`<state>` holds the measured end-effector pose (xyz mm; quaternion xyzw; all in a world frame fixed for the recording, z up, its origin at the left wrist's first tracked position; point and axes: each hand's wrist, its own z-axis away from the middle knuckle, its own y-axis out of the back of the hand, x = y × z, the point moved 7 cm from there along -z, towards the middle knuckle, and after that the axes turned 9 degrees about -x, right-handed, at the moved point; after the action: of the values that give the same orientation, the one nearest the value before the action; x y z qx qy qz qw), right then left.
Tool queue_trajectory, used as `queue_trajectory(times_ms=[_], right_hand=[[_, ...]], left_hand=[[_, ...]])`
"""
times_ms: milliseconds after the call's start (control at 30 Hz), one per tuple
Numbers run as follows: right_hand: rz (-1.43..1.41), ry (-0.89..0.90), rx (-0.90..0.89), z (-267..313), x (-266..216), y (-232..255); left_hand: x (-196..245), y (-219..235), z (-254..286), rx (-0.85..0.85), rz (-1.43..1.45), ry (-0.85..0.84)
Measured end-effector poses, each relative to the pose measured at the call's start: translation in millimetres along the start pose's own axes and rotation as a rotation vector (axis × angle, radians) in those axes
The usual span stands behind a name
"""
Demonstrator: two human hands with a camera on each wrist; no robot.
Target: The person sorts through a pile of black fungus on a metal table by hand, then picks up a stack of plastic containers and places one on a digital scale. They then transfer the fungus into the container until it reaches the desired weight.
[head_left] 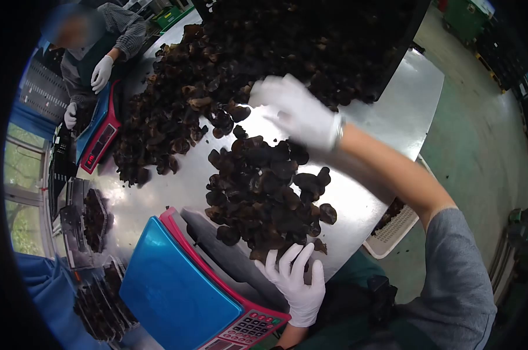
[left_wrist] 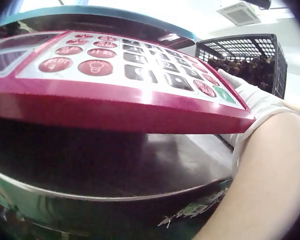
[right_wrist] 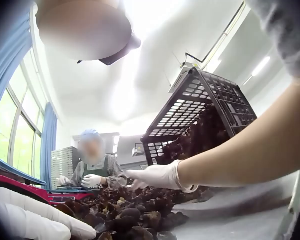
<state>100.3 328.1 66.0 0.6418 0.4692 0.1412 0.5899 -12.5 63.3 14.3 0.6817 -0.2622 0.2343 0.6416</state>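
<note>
Mushrooms (head_left: 182, 99) lie on the table (head_left: 415, 93) before a crate (right_wrist: 230, 95), probably tipped to spill them; a scale (head_left: 176, 280) stands beside the near pile (head_left: 261, 192). The right hand (head_left: 299, 114) hovers beyond, fingers seemingly straight; the left hand (head_left: 296, 286), fingers spread, touches it, perhaps as a stop.

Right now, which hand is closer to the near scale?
Left. The left hand is beside the scale, by its keypad, at the near edge of the small pile; the right hand is across that pile, by the larger heap.
</note>
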Motion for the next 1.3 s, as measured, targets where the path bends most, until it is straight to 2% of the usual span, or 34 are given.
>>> queue_trajectory(times_ms=[67, 100, 133, 200, 267, 300, 333, 367, 400, 433, 500, 533, 600, 633, 700, 767, 800, 900, 933, 967, 1000, 1033, 1100, 1167, 1200, 1233, 1267, 1300], right_hand=[[0.309, -0.238, 0.198, -14.2, 76.9, 5.9], [0.380, -0.519, 0.367, -13.1, 106.6, 9.6], [0.423, -0.521, 0.315, -15.6, 110.1, -1.1], [0.509, -0.515, 0.211, -19.7, 109.9, -20.9], [0.627, -0.179, -0.256, -12.7, 37.6, -44.8], [0.275, -0.216, -0.039, -9.5, 36.1, -65.1], [0.192, -0.098, -0.091, 9.9, -9.5, -58.4], [0.317, 0.057, -0.065, 25.1, -47.0, -58.2], [0.142, 0.052, 0.003, 42.0, -63.7, -59.7], [0.084, 0.072, -0.148, 55.0, -76.1, -63.8], [0.054, 0.048, -0.146, 61.9, -78.2, -50.7], [0.028, 0.020, -0.090, 59.4, -68.3, -38.2], [0.032, 0.018, -0.037, 40.0, -27.9, -12.1], [0.176, -0.030, 0.104, 29.3, 2.4, -10.2], [0.436, -0.186, 0.375, 12.1, 62.2, -7.0], [0.539, -0.459, 0.291, 0.0, 91.2, -24.5], [0.567, -0.348, 0.020, -6.5, 72.7, -30.9], [0.258, -0.282, -0.056, 14.0, -2.9, -50.2], [0.006, -0.221, -0.173, 23.5, -39.8, -43.6], [-0.029, -0.082, -0.060, 46.4, -68.5, -57.3], [0.029, -0.017, -0.168, 63.2, -97.4, -60.3], [-0.014, 0.047, -0.203, 73.5, -116.1, -56.9], [-0.072, 0.086, -0.144, 80.1, -120.9, -41.4], [-0.295, 0.093, -0.048, 64.8, -93.3, -21.6], [-0.201, 0.085, 0.128, 57.7, -75.4, -13.6], [-0.140, 0.084, 0.154, 42.5, -55.3, -7.2], [-0.197, -0.055, 0.088, 26.8, -25.2, -11.3], [0.030, -0.078, 0.315, 18.6, -8.5, -12.0]], left_hand=[[0.4, -0.6, -0.3, -0.011, -0.008, 0.007], [0.6, -0.8, -0.9, -0.014, -0.012, 0.009], [0.7, -0.9, -0.9, -0.013, -0.011, 0.008], [-0.3, -1.2, -0.6, -0.001, -0.009, 0.012], [0.6, -1.4, -2.1, -0.011, -0.021, 0.017], [0.2, -1.4, -1.9, -0.020, -0.024, 0.020], [-0.7, -1.7, -1.5, -0.023, -0.023, 0.014], [-0.8, -2.3, -1.3, -0.020, -0.024, 0.012], [-1.2, -2.4, -0.9, -0.020, -0.028, 0.010], [-1.5, -2.4, -0.4, -0.022, -0.033, 0.007], [-1.1, -2.9, -0.6, -0.038, -0.040, 0.007], [-0.3, -3.0, -1.3, -0.046, -0.043, 0.003], [0.9, -2.1, -1.3, -0.047, -0.043, 0.003], [1.9, -2.3, -2.1, -0.044, -0.042, 0.001], [1.3, -3.3, -2.0, -0.041, -0.043, 0.003], [-0.3, -3.3, -0.7, -0.044, -0.054, 0.001], [-1.0, -3.7, -0.2, -0.048, -0.062, -0.001], [-0.3, -2.7, -2.1, -0.045, -0.054, 0.011], [-0.7, -2.7, -2.0, -0.048, -0.056, 0.009], [-0.9, -3.8, -1.8, -0.053, -0.058, 0.006], [-2.6, -4.8, -0.4, -0.040, -0.052, 0.008], [-5.2, -6.7, 1.9, -0.034, -0.048, 0.007], [-4.8, -6.8, 3.9, -0.047, -0.060, 0.002], [0.9, -4.4, -1.7, -0.072, -0.091, -0.012], [0.5, -4.4, -1.4, -0.068, -0.088, -0.015], [-0.6, -5.1, -0.7, -0.062, -0.086, -0.016], [-1.1, -5.4, -0.6, -0.055, -0.085, -0.017], [-1.3, -5.6, -1.0, -0.055, -0.081, -0.016]])
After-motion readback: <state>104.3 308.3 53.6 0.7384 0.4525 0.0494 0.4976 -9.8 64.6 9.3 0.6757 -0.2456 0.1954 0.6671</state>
